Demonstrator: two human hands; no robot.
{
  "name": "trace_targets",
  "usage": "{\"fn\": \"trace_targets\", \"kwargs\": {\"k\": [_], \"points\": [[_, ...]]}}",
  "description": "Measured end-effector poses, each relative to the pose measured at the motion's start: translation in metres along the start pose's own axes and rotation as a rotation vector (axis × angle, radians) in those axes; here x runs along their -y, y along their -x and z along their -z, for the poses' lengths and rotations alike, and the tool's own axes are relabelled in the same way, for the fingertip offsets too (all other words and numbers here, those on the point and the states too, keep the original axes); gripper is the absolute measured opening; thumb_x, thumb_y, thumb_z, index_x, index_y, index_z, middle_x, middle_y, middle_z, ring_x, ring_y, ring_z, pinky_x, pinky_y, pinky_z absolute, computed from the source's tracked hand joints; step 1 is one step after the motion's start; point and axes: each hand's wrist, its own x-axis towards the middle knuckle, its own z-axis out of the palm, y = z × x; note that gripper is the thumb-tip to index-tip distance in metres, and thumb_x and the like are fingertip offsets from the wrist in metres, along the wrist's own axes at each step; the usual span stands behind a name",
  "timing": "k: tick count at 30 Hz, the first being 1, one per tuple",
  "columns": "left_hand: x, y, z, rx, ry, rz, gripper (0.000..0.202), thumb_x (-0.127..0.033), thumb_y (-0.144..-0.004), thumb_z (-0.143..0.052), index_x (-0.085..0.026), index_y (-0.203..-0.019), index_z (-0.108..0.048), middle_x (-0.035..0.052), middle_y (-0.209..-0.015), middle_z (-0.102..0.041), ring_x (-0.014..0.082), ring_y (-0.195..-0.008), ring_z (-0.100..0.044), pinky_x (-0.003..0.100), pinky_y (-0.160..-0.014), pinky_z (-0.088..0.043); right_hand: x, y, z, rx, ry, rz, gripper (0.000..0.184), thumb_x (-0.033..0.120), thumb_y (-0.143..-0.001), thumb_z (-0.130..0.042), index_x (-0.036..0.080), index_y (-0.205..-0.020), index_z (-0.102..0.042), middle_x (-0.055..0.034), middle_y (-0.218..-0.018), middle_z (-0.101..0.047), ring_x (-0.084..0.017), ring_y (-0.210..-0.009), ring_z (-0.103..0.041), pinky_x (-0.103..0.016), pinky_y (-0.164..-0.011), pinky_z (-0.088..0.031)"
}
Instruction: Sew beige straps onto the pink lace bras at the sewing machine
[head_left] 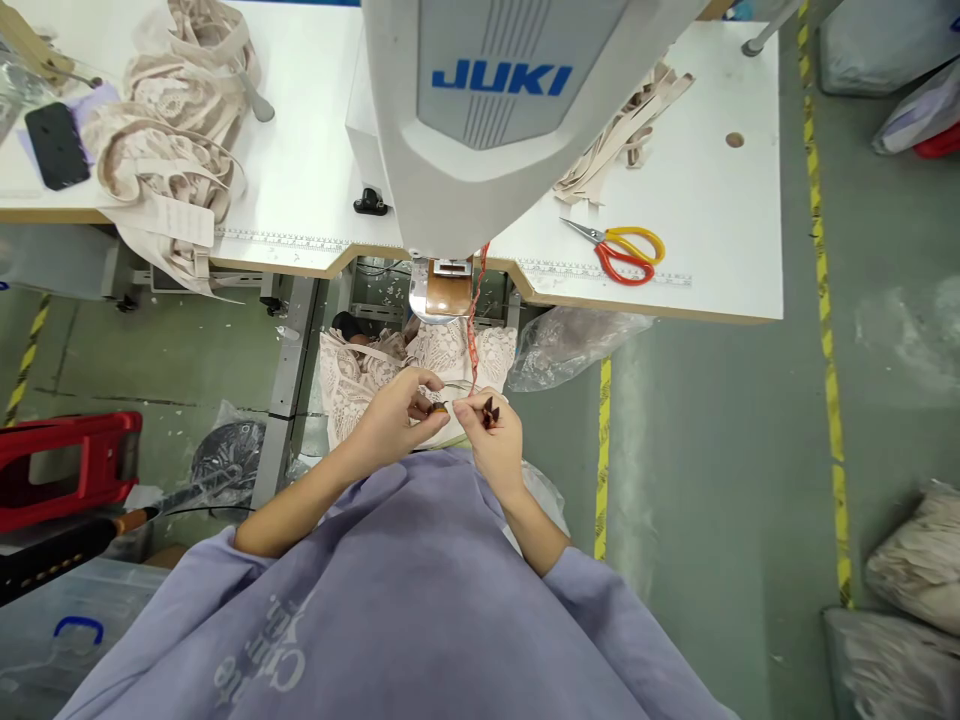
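while both forearms reach forward, the left hand (397, 418) curls thumb and fingers around a small dark-and-yellow object (438, 408), too small to name. the right hand (497, 440) appears to pinch a red strand (472, 340) by its lower end, dark brown bits (491, 412) showing at the curled fingers. nearer that hand, the strand runs lengthwise away from the body, over pale lace fabric (341, 385), up to the sewing machine (480, 175). scissors (602, 243) lie farther right on the white table (712, 210).

A sewing workshop, shown by the JUKI machine (487, 90), lace garments (172, 120) and floor tape (825, 350)
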Motion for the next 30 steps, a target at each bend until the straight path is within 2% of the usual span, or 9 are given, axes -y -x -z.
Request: {"fn": "trace_targets", "kwargs": {"k": [3,8,14,24,30], "points": [[0.007,0.003,-0.009,-0.134,-0.063,-0.138,0.013,-0.027,-0.090,-0.067,-0.018,-0.092,-0.059,0.0048,-0.098,-0.061,0.0109,-0.079,-0.060,0.020,-0.065,-0.053,-0.001,0.001,-0.001,0.035,-0.026,-0.022,0.027,0.046,-0.090,-0.067,0.022,-0.079,-0.067,0.0014,-0.070,-0.052,-0.014,-0.066,-0.045,-0.028,-0.067,-0.037],[0.011,0.006,-0.013,-0.218,-0.129,-0.168,0.011,-0.029,-0.094,-0.065,-0.019,-0.096,-0.063,0.0054,-0.095,-0.065,0.0133,-0.085,-0.062,0.021,-0.067,-0.054,-0.006,-0.002,-0.003,0.090,-0.155,-0.131,0.031,0.052,-0.088,-0.068,0.022,-0.079,-0.065,0.0022,-0.065,-0.051,-0.014,-0.062,-0.043,-0.028,-0.062,-0.037],[0.010,0.007,-0.013,-0.214,-0.149,-0.183,0.014,-0.030,-0.096,-0.063,-0.019,-0.104,-0.067,0.0063,-0.100,-0.067,0.0134,-0.087,-0.063,0.021,-0.067,-0.054,-0.009,-0.003,-0.003,0.102,-0.221,-0.189,0.034,0.054,-0.084,-0.072,0.022,-0.076,-0.063,0.0036,-0.061,-0.047,-0.012,-0.057,-0.039,-0.027,-0.057,-0.034],[0.008,0.002,-0.010,-0.227,-0.175,-0.211,0.013,-0.028,-0.093,-0.067,-0.018,-0.102,-0.070,0.0050,-0.095,-0.069,0.0130,-0.085,-0.064,0.020,-0.066,-0.052,-0.010,-0.004,-0.002,0.144,-0.261,-0.221,0.035,0.054,-0.082,-0.074,0.020,-0.079,-0.064,0.0059,-0.058,-0.039,-0.010,-0.054,-0.030,-0.026,-0.054,-0.025],[0.007,0.001,-0.008,-0.217,-0.182,-0.245,0.011,-0.025,-0.093,-0.067,-0.018,-0.101,-0.070,0.0053,-0.095,-0.070,0.0135,-0.087,-0.065,0.020,-0.065,-0.051,-0.009,-0.005,-0.002,0.122,-0.252,-0.226,0.036,0.054,-0.082,-0.074,0.020,-0.078,-0.063,0.0058,-0.060,-0.041,-0.010,-0.055,-0.032,-0.026,-0.054,-0.027]]}}
